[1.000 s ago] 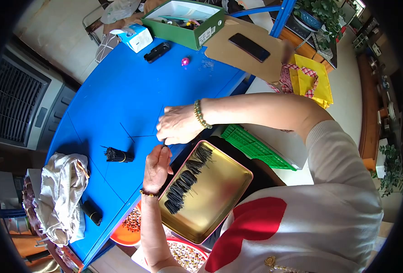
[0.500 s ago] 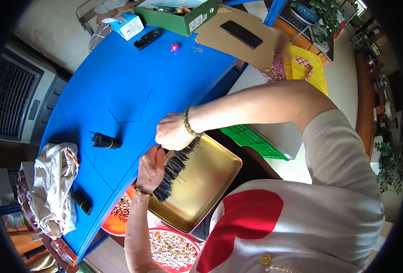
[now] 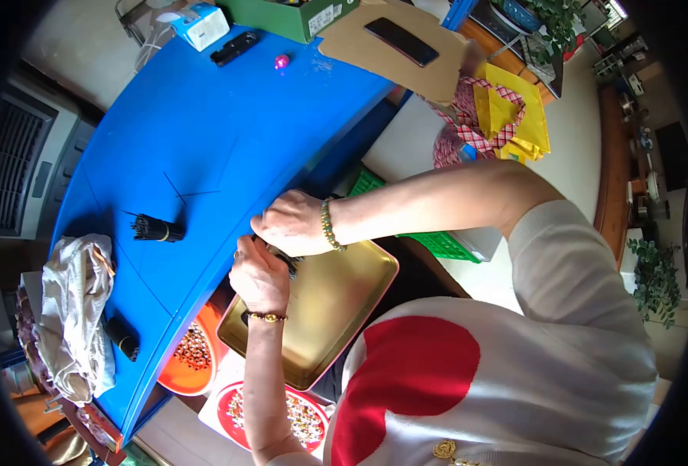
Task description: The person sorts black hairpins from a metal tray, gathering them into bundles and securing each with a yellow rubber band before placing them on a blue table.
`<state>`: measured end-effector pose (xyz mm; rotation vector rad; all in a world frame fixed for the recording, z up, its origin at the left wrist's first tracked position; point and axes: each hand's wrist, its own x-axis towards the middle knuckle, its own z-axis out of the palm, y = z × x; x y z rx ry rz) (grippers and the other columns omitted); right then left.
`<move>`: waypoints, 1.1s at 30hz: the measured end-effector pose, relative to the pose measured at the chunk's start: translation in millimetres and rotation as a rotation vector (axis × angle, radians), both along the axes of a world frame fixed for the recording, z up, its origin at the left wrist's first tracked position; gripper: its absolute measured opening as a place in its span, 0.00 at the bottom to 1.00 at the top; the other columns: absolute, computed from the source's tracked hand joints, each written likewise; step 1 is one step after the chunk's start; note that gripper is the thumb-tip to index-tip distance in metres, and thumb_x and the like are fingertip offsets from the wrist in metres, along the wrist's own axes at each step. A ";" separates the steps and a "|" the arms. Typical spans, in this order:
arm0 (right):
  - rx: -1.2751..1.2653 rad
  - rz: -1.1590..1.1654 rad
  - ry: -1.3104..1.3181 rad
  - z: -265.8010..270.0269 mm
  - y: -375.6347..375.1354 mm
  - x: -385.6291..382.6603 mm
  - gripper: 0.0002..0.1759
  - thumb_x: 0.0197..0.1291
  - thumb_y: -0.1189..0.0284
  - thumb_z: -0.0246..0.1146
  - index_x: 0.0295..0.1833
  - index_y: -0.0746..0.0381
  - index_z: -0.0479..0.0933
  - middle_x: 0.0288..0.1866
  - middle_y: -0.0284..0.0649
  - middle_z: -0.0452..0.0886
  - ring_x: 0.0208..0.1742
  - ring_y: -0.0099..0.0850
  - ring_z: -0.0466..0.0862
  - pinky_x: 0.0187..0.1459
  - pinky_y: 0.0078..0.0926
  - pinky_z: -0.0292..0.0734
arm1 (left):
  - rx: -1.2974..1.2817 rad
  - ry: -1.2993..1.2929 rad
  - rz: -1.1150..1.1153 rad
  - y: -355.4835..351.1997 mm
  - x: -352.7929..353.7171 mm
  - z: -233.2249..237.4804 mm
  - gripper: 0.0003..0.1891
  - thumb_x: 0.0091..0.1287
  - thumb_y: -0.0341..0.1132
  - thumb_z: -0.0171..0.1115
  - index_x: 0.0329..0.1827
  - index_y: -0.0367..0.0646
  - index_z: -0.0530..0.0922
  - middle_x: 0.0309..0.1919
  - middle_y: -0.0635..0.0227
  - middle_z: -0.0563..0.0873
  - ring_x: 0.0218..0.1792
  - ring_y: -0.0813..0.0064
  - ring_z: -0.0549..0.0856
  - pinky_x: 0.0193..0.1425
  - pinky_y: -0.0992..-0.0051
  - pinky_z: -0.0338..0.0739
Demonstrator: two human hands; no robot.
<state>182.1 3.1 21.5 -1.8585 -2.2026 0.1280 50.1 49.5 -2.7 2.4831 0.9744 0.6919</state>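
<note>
Over the gold metal tray, my left hand and my right hand come together, fingers closed and nearly touching. Thin black wire-like strands show beneath and between them; most of that bunch is hidden by the hands. A bound bundle of similar black strands lies on the blue table, left of my hands. Another dark bundle rests closer to the table's left edge. A few loose strands lie crossed on the tabletop.
Below the table edge are an orange bowl and a red-rimmed bowl, both with small beads. A white cloth sits at the left. Cardboard with a phone and a green box lie at the back.
My left hand has turned and covers more of the black strands, which spread along the tray before. The view has shifted, so the table items appear further left and higher.
</note>
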 end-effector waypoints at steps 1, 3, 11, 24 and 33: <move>0.033 -0.017 0.036 -11.0 -5.7 -3.7 0.06 0.43 0.75 0.57 0.29 0.66 0.73 0.22 0.43 0.78 0.29 0.36 0.81 0.28 0.34 0.76 | -0.003 0.008 0.016 -6.9 -1.8 -6.2 0.06 0.61 0.28 0.48 0.27 0.37 0.67 0.18 0.48 0.75 0.22 0.46 0.76 0.23 0.56 0.68; 0.112 -0.051 0.092 -26.9 -15.5 -5.6 0.08 0.43 0.75 0.57 0.31 0.66 0.72 0.19 0.43 0.76 0.25 0.37 0.80 0.27 0.33 0.75 | 0.005 0.007 0.049 -17.8 -1.0 -18.5 0.05 0.61 0.28 0.48 0.27 0.37 0.67 0.19 0.48 0.75 0.22 0.46 0.76 0.22 0.56 0.68; -0.735 0.006 0.789 9.7 -38.8 25.7 0.28 0.64 0.51 0.46 0.36 0.68 0.74 0.29 0.46 0.80 0.32 0.34 0.81 0.35 0.33 0.75 | 0.041 0.032 -0.339 -25.9 -50.9 2.0 0.04 0.57 0.24 0.53 0.35 0.37 0.70 0.14 0.56 0.75 0.16 0.56 0.77 0.19 0.64 0.71; -1.365 -0.131 2.213 21.3 -118.7 -30.4 0.20 0.67 0.57 0.45 0.43 0.64 0.70 0.24 0.30 0.70 0.24 0.20 0.73 0.34 0.31 0.80 | 0.146 0.026 -0.793 -20.7 -60.3 26.5 0.12 0.48 0.23 0.56 0.37 0.39 0.70 0.25 0.60 0.73 0.23 0.59 0.75 0.27 0.66 0.71; -1.101 -0.133 2.373 45.8 -123.8 -41.3 0.17 0.68 0.57 0.42 0.33 0.58 0.65 0.19 0.24 0.58 0.17 0.15 0.61 0.32 0.29 0.75 | -0.003 -0.257 -0.599 -39.5 -56.8 22.4 0.10 0.63 0.32 0.49 0.43 0.35 0.71 0.25 0.60 0.74 0.23 0.62 0.75 0.25 0.67 0.69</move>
